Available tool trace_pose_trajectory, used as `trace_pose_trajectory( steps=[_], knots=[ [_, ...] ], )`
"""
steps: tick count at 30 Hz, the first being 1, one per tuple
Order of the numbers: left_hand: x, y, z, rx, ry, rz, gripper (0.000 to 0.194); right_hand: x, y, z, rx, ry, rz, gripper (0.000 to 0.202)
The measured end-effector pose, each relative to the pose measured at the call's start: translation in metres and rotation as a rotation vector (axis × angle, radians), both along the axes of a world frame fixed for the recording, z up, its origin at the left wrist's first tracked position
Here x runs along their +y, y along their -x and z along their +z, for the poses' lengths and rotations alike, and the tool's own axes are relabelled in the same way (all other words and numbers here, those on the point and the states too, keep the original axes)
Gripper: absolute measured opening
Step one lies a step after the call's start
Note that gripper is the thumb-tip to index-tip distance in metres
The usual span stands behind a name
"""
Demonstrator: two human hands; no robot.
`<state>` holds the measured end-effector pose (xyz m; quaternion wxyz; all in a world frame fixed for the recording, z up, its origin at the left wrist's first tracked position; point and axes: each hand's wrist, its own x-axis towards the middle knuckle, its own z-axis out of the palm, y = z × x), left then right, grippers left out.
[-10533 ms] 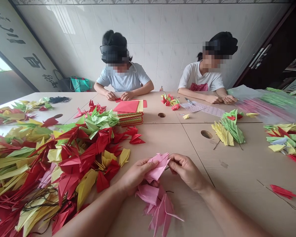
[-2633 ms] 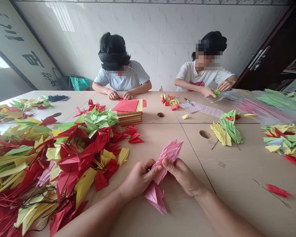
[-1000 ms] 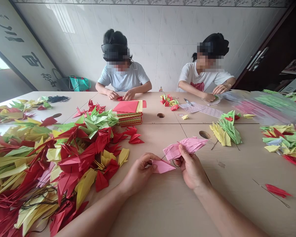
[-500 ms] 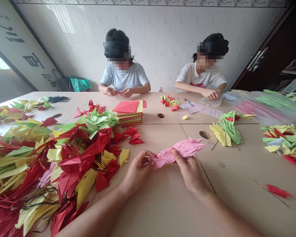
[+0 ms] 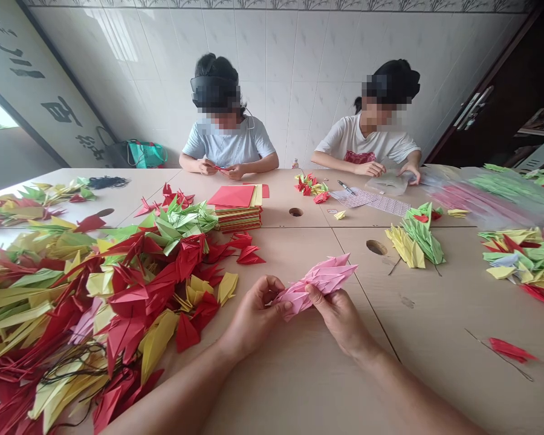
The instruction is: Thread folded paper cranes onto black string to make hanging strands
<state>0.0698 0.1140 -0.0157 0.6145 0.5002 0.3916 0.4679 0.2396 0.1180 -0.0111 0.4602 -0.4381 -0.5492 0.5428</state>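
Note:
A bunch of pink folded paper cranes [image 5: 320,281], pressed flat against one another, is held above the table between both hands. My left hand [image 5: 259,308] is closed on its left end, thumb in front and fingers curled behind. My right hand [image 5: 340,314] grips the bunch near its middle, with the thumb on top and the pointed tips sticking out beyond it. To the left lies a large heap of red, yellow and green folded paper cranes [image 5: 131,290]. Black cord [image 5: 79,362] runs through the front of the heap.
A stack of square coloured paper [image 5: 238,211] stands mid-table. Yellow and green cranes [image 5: 414,241] lie right of a cable hole [image 5: 376,247]. A red folded piece [image 5: 511,349] rests by a thin wire [image 5: 498,355]. Across the table sit two people [image 5: 229,142], [image 5: 367,142] with busy hands.
My right hand has moved slightly left, closer to my left hand, and the pink bunch is more compact. Across the table, the right-hand person's hands have moved apart on a clear plastic bag.

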Motion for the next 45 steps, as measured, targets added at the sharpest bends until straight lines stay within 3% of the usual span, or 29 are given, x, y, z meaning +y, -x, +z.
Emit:
trace_pose_trajectory(
  steps=[6, 14, 22, 26, 31, 35, 40, 45],
  knots=[
    [-0.001, 0.000, 0.002, 0.010, -0.007, -0.007, 0.029, -0.002, 0.002, 0.007, 0.007, 0.012, 0.013, 0.038],
    [-0.002, 0.000, 0.005, 0.020, 0.006, -0.019, 0.033, -0.001, 0.001, 0.007, -0.023, -0.015, 0.066, 0.030],
    [-0.009, 0.004, 0.013, -0.010, 0.116, -0.234, 0.047, -0.010, 0.007, 0.014, 0.011, -0.002, 0.257, 0.023],
    [-0.014, 0.002, 0.010, -0.155, 0.334, -0.331, 0.050, -0.018, 0.012, 0.012, -0.149, -0.009, 0.238, 0.021],
    [-0.015, -0.003, 0.010, -0.217, 0.361, -0.246, 0.047, -0.021, 0.011, 0.007, -0.306, -0.096, 0.242, 0.035],
    [-0.011, -0.002, 0.012, -0.208, 0.379, -0.182, 0.046, -0.016, 0.009, 0.008, -0.229, -0.112, 0.239, 0.015],
    [-0.004, 0.003, 0.016, -0.218, 0.462, -0.093, 0.039, -0.005, 0.003, 0.007, -0.113, -0.020, 0.107, 0.025],
    [-0.003, 0.006, 0.018, -0.244, 0.484, -0.115, 0.021, 0.003, -0.006, 0.006, 0.184, 0.246, 0.097, 0.029]
  ],
)
